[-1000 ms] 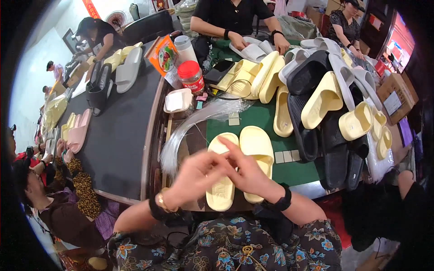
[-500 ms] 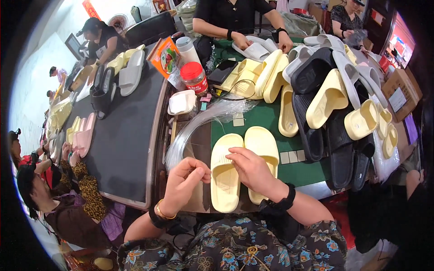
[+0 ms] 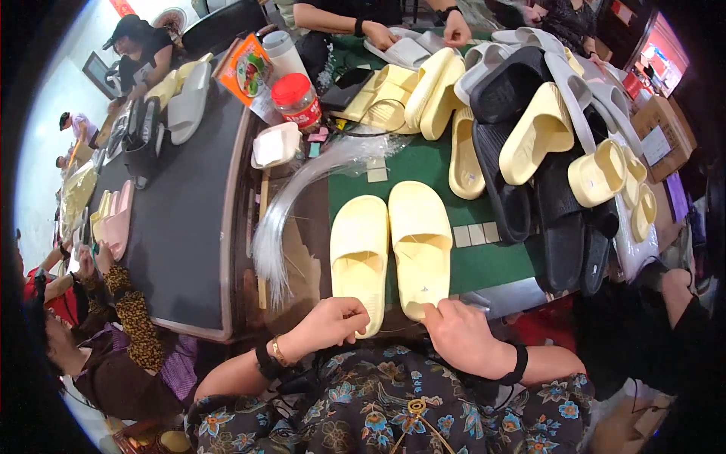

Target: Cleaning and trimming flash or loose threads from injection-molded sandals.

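While both slippers of one pale yellow pair lie soles down at lower centre of the frame, toes up-frame, the worker's hands are at their heels. Left hand (image 3: 333, 325): fingers curled narrow, thumb in close to the index, over the heel of the left slipper (image 3: 359, 225). Right hand (image 3: 460, 334): fingertips narrow at the heel edge of the right slipper (image 3: 420, 206). Whether either hand grips foam or a fine strand, I can't make out.

Progress, by my reading: pairing and lining up look done. Faint thin lines show at the strap mouths, perhaps strands, too fine to be sure; no fastening between the two that I can see, so joining is probably unfinished. The heap at upper right suggests plenty remaining.

Materials: the pair looks like moulded foam, matte, round-toed, broad smooth straps, footbeds finely textured. Under them, a flat dark green mat (image 3: 499, 265) with pale square pieces (image 3: 475, 235). Left of centre, a bundle of clear strands (image 3: 274, 242), glossy, curved, fraying at its lower end. In the heap, ribbed black slippers (image 3: 499, 178) and smoother grey slippers (image 3: 571, 113) overlap.
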{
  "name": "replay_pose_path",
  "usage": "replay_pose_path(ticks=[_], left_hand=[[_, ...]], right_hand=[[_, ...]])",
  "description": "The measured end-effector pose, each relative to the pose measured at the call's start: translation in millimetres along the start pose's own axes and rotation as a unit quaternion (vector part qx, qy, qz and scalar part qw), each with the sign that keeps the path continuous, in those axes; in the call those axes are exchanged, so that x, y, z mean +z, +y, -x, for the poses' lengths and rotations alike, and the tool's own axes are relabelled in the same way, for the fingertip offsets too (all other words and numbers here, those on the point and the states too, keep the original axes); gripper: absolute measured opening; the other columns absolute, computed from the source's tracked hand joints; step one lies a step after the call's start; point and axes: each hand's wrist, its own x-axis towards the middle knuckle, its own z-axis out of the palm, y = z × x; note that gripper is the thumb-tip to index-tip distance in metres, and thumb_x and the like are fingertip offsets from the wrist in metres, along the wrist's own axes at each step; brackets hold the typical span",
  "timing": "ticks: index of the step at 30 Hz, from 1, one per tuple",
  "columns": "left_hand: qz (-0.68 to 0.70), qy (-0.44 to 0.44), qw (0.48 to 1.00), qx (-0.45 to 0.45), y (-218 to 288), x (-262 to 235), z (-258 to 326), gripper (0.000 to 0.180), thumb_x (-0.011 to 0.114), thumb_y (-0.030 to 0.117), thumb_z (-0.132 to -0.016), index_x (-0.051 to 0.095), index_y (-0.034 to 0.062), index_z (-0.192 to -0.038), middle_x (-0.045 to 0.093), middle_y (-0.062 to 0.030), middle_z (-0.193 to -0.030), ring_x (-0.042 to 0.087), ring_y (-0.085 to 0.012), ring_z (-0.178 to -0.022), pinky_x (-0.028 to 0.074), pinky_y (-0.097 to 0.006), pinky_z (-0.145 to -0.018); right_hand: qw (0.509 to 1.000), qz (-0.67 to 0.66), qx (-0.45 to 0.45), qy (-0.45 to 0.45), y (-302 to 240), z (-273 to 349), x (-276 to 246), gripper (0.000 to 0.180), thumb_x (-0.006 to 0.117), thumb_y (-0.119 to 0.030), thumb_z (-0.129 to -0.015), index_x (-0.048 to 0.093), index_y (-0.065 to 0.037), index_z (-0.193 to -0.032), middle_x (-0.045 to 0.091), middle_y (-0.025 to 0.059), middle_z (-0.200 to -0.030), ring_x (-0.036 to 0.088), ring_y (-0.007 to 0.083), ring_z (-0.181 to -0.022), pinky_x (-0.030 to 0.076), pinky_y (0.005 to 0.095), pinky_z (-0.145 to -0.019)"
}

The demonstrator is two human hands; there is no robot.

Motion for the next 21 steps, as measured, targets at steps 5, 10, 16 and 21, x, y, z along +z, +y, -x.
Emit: replay_pose_path(ticks=[5, 10, 16, 21], left_hand=[[-0.001, -0.043, 0.997, -0.057, -4, 0, -4, 0.020, 0.057, 0.020, -0.090, 0.062, 0.0015, -0.085, 0.063, -0.0026, -0.072, 0.057, -0.0073, -0.056, 0.043, -0.022, -0.046], [0.010, -0.029, 0.994, -0.100, 8, -4, 2, 0.020, 0.057, 0.021, -0.090, 0.062, 0.0014, -0.084, 0.062, -0.0029, -0.071, 0.054, -0.0078, -0.049, 0.042, -0.022, -0.043], [-0.081, 0.252, 0.961, 0.083, 0, -12, -31, 0.029, 0.060, 0.023, -0.091, 0.062, -0.0027, -0.078, 0.062, -0.0119, -0.059, 0.062, -0.0179, -0.051, 0.047, -0.032, -0.047], [-0.246, 0.345, 0.883, 0.201, -11, -4, -33, 0.027, 0.068, 0.025, -0.086, 0.061, 0.0004, -0.076, 0.062, -0.0159, -0.063, 0.062, -0.0313, -0.055, 0.048, -0.039, -0.051]], right_hand=[[0.998, -0.032, -0.015, -0.048, -1, 11, -2, 0.016, 0.067, -0.017, -0.082, 0.058, -0.003, -0.081, 0.057, 0.0109, -0.070, 0.063, 0.0252, -0.062, 0.051, 0.0350, -0.053], [0.996, -0.053, -0.031, -0.067, -3, -1, -5, 0.015, 0.066, -0.017, -0.082, 0.059, -0.003, -0.080, 0.058, 0.0116, -0.070, 0.063, 0.0256, -0.060, 0.051, 0.0361, -0.053], [1.000, 0.010, -0.023, 0.013, 17, -51, 15, 0.012, 0.061, -0.014, -0.082, 0.058, -0.003, -0.078, 0.058, 0.0115, -0.073, 0.064, 0.0267, -0.064, 0.052, 0.0375, -0.054], [0.995, 0.045, 0.019, 0.083, 30, -73, 35, 0.006, 0.060, -0.006, -0.074, 0.059, -0.006, -0.080, 0.059, 0.0093, -0.075, 0.065, 0.0234, -0.069, 0.054, 0.0342, -0.055]])
